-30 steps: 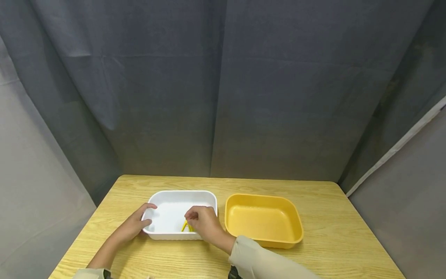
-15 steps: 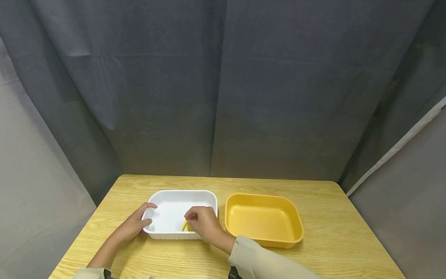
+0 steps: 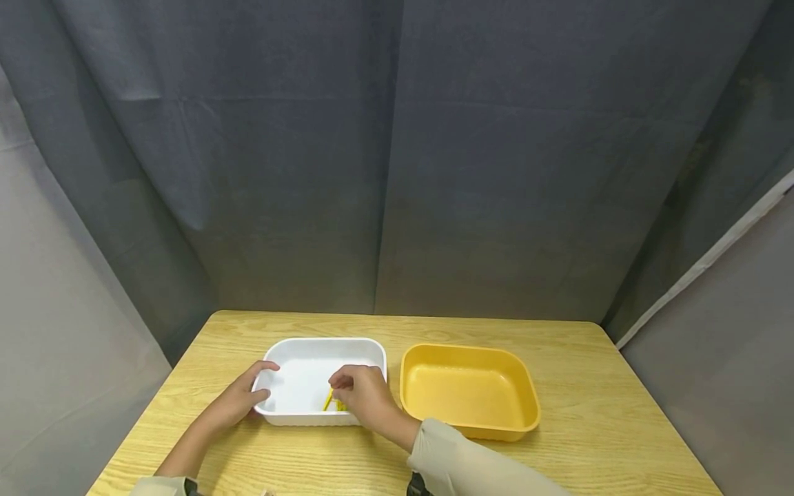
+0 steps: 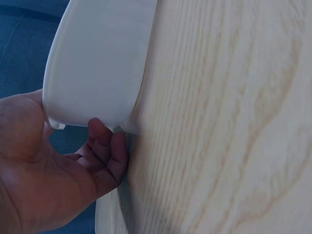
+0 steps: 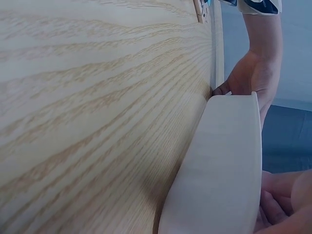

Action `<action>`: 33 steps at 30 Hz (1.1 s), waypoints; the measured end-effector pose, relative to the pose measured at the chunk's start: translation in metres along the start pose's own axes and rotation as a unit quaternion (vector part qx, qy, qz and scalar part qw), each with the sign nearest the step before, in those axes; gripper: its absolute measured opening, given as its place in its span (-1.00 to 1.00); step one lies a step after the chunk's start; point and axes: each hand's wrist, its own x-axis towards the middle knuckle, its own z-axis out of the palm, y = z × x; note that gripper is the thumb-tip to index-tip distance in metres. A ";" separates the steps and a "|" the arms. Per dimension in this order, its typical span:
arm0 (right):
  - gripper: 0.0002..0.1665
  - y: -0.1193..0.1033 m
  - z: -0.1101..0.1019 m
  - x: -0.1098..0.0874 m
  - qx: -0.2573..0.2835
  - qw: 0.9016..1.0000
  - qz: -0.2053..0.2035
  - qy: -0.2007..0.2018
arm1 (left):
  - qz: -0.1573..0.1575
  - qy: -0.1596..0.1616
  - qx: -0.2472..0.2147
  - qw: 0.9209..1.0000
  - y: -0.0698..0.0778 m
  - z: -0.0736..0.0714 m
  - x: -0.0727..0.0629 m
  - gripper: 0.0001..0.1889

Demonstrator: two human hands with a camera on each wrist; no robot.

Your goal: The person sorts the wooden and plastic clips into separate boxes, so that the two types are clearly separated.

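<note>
Job looks unfinished; yellow sticks (image 3: 327, 401) lie in the white tray (image 3: 298, 375);
your left hand (image 3: 234, 402) grips its end; your right hand (image 3: 367, 398) seems to pinch one, not yet lifted out.

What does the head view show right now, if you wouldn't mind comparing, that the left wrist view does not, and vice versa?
Only the head view shows the yellow tray, the right hand and the small yellow pieces at its fingertips.

Only the left wrist view shows the palm side of the left hand, with fingers curled below the rim, outside the white tray.

Both share the white tray, the left hand at one end of it, and the wooden table.
</note>
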 end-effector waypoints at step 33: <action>-0.80 0.000 -0.023 -0.028 0.065 0.998 0.014 0.004 | 0.000 0.005 -0.002 1.000 0.000 0.000 -0.003 -0.48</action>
